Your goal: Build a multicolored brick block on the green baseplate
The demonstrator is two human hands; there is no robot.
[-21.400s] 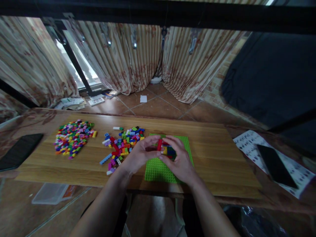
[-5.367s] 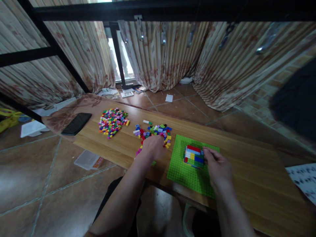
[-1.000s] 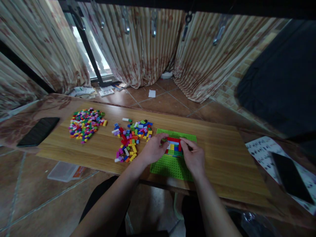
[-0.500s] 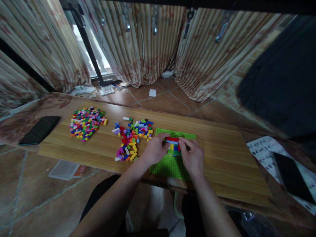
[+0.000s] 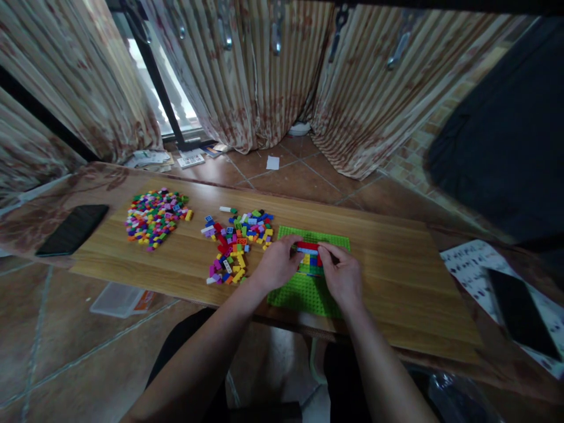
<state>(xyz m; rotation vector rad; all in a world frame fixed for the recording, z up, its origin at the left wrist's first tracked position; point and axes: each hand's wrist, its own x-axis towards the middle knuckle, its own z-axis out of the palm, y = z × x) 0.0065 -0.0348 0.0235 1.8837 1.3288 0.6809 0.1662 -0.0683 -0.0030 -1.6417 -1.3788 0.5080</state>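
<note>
A small multicoloured brick build (image 5: 309, 257), red on top with blue, yellow and green below, stands on a green baseplate (image 5: 304, 294) on the wooden table. My left hand (image 5: 277, 267) curls against the build's left side, fingers closed on it. My right hand (image 5: 341, 275) pinches the right end of the build from the other side. Just left of my left hand lies a loose heap of mixed bricks (image 5: 235, 242).
A second pile of small colourful bricks (image 5: 153, 217) lies further left. A black phone (image 5: 71, 228) sits at the table's left end, another black phone (image 5: 520, 312) on a printed sheet at the right. A plastic box (image 5: 118, 299) lies on the tiled floor.
Both hands stay pressed on the brick build and have barely shifted over the last second. Some seconds earlier my left hand was in the loose heap and the right hand alone touched the build.
</note>
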